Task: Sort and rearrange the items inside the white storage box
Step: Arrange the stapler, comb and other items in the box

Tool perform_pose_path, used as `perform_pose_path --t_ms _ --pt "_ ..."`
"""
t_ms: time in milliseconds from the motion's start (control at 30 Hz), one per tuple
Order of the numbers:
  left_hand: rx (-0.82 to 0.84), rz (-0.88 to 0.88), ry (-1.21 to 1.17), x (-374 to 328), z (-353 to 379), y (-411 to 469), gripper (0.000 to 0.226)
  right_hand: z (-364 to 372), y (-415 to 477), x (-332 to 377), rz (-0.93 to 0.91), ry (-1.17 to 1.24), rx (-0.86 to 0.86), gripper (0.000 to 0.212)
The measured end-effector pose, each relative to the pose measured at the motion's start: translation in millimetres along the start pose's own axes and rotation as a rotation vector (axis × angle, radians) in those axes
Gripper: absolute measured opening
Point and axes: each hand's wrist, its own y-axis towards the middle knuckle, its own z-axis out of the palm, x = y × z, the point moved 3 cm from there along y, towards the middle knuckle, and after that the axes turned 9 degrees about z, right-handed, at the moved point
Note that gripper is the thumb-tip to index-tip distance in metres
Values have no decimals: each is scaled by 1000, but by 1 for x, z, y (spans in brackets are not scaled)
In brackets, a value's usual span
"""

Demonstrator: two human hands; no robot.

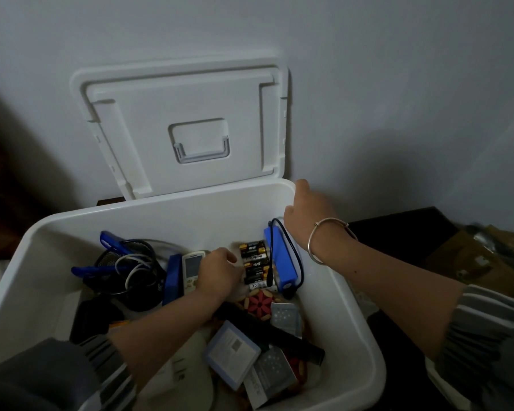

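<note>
Head view: the left hand (220, 272) reaches down into the white box (172, 216), its fingers (230, 258) curled with the tips pointing down and hidden, so I cannot tell whether they pinch anything. Just right of those fingers, touching or nearly so, lie the black and gold batteries (254, 262); beyond these stands a blue case (279, 262) with a dark cord (300, 262) looped round it. Just left of the fingers is a white remote (190, 269), partly under the hand, and farther left a tangle of cables (131, 268). Below the wrist lies a red flower coaster (260, 304). The right hand (307, 210), a bracelet (328, 238) on its wrist, grips the box rim at the far right corner, thumb inside and the fingers bent over the outer edge. Behind the box, its lid (184, 114) leans on the wall.
</note>
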Motion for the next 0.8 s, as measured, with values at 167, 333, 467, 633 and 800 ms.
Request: perform_pose_path --t_ms 167,333,467,633,800 --pt "96 -203 -280 -8 1 -9 26 0 0 0 10 -1 0 32" --pt "119 -289 -400 -11 0 -13 27 0 0 0 10 -9 -4 31" --pt "190 -302 -348 -8 -2 -16 18 0 0 0 12 -7 0 32" --pt "249 -241 -274 -16 -3 -17 31 0 0 0 13 2 11 29" --pt "270 -64 12 -14 -20 -9 15 -2 -2 1 18 5 15 29"
